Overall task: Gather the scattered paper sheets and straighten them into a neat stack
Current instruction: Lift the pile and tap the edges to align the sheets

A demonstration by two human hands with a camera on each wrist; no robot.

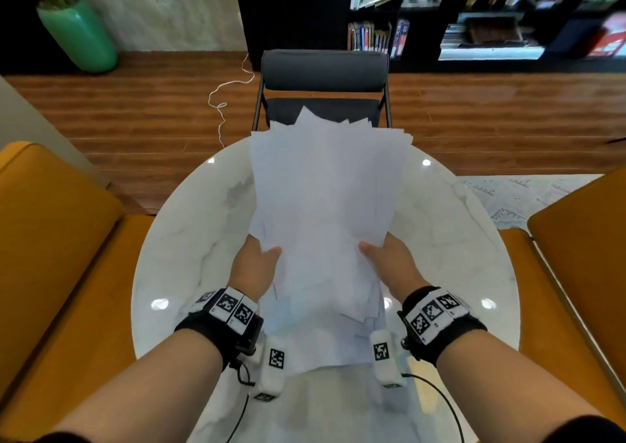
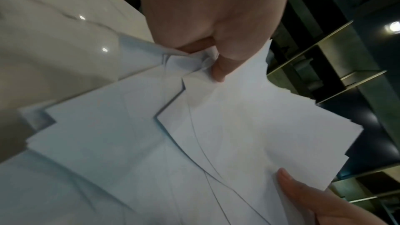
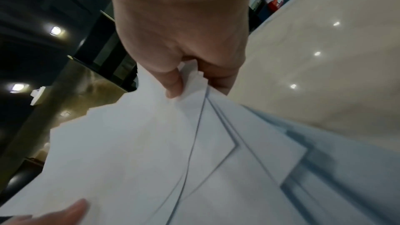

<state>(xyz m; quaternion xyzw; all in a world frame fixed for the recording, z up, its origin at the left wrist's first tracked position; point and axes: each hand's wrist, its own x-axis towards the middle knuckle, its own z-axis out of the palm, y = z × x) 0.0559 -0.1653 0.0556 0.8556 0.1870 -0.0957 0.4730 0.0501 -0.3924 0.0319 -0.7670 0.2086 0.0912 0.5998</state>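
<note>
A loose bundle of white paper sheets [image 1: 325,198] is held up over the round white marble table [image 1: 189,239], tilted away from me, its edges uneven and fanned. My left hand [image 1: 257,263] grips the bundle's left side, thumb on top and fingers underneath. My right hand [image 1: 389,259] grips the right side the same way. In the left wrist view the left hand [image 2: 207,54] pinches the staggered paper sheets [image 2: 216,126]. In the right wrist view the right hand [image 3: 184,74] pinches the paper sheets [image 3: 151,143] between thumb and fingers.
A dark chair [image 1: 325,83] stands at the table's far side. Orange seats [image 1: 50,239] flank the table left and right. A green vase [image 1: 78,36] and a bookshelf [image 1: 474,12] stand beyond on the wooden floor, where a white cable [image 1: 223,97] lies.
</note>
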